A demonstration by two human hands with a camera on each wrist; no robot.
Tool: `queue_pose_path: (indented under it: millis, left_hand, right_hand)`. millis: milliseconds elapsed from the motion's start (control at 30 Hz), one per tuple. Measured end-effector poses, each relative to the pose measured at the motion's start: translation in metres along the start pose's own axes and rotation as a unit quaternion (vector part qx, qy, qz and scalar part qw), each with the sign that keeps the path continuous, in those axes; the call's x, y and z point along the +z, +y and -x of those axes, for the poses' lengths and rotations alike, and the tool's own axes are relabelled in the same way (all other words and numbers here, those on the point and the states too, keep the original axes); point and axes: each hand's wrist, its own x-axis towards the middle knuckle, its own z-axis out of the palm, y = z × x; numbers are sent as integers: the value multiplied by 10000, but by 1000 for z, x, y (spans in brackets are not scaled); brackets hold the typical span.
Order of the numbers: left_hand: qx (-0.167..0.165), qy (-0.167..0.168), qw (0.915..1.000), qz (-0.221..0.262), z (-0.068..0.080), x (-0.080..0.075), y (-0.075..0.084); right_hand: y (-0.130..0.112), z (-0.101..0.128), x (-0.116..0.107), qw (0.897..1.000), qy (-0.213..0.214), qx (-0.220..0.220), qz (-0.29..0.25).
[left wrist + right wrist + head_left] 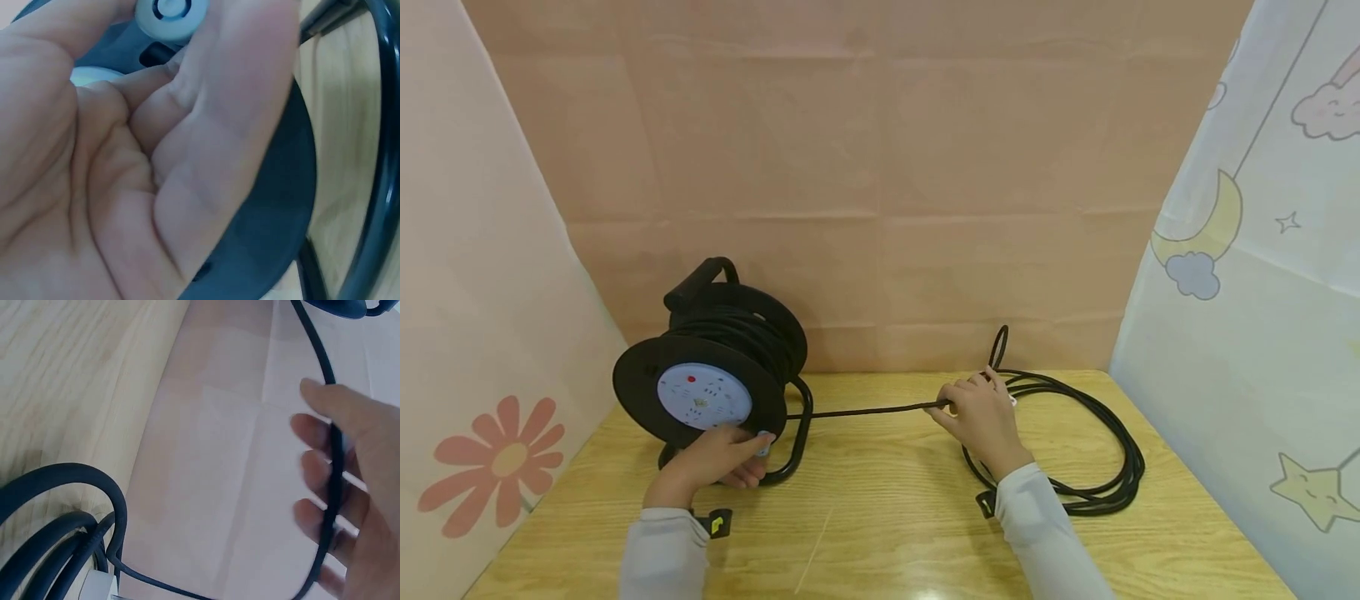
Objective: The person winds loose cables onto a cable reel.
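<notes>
Blocking the reel [275,206], left hand [125,156] fills view.

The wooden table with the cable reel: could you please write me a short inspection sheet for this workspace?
Surface: light wooden table, glossy near the front edge.
Job's things: black cable reel standing upright in its frame, white socket plate facing the person.
Clutter: nothing seen.
Hands: left hand grips the reel's lower rim by the white knob; right hand holds the cable, which runs across its fingers.
Cables: black cable stretched from reel to right hand, the rest in loose loops on the table's right side.
Surroundings: pink paper backdrop, flower sheet left, moon-and-star sheet right.
</notes>
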Motion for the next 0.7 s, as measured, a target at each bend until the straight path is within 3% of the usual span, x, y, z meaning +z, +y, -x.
queue_pose_path:
  millis: [200, 500, 700]
  left_hand:
    - [-70, -236, 9994, 257, -1, -2, -13]
    - [-230, -411, 9976, 500, -4, -7, -35]
    - [-222, -356, 9978, 506, -1, -13, -48]
  right_hand:
    - [-2, 0, 1, 9997, 29, -234, 5]
    - [-4, -3, 0, 9973, 610, -358, -200]
    - [-8, -2, 0, 9965, 310, -573, -516]
